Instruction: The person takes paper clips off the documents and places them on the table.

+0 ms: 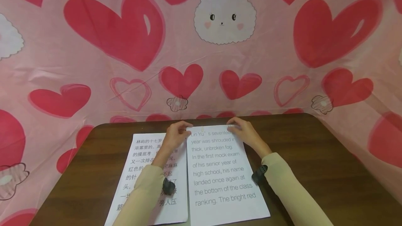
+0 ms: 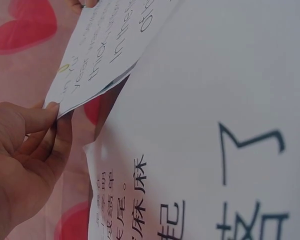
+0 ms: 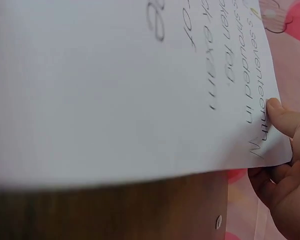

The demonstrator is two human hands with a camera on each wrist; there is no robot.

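Observation:
A stack of printed English sheets (image 1: 226, 177) lies on the right, its top edge lifted in the wrist views. My left hand (image 1: 174, 137) pinches its upper left corner between thumb and fingers; in the left wrist view that hand (image 2: 27, 150) shows layered paper edges beside it. At the upper right corner, my right hand (image 3: 290, 165) grips the paper, thumb on the printed face and fingers behind. A yellowish paper clip (image 2: 63, 68) sits on the top edge between the hands. Beneath my left forearm lie sheets printed in Chinese (image 1: 125, 177), partly hidden.
Both paper stacks lie side by side on a dark wooden table (image 1: 314, 156). A small white oval thing (image 3: 218, 222) is near the table's far edge in the right wrist view. Behind the table hangs a pink cloth (image 1: 188, 51) with hearts and a rabbit.

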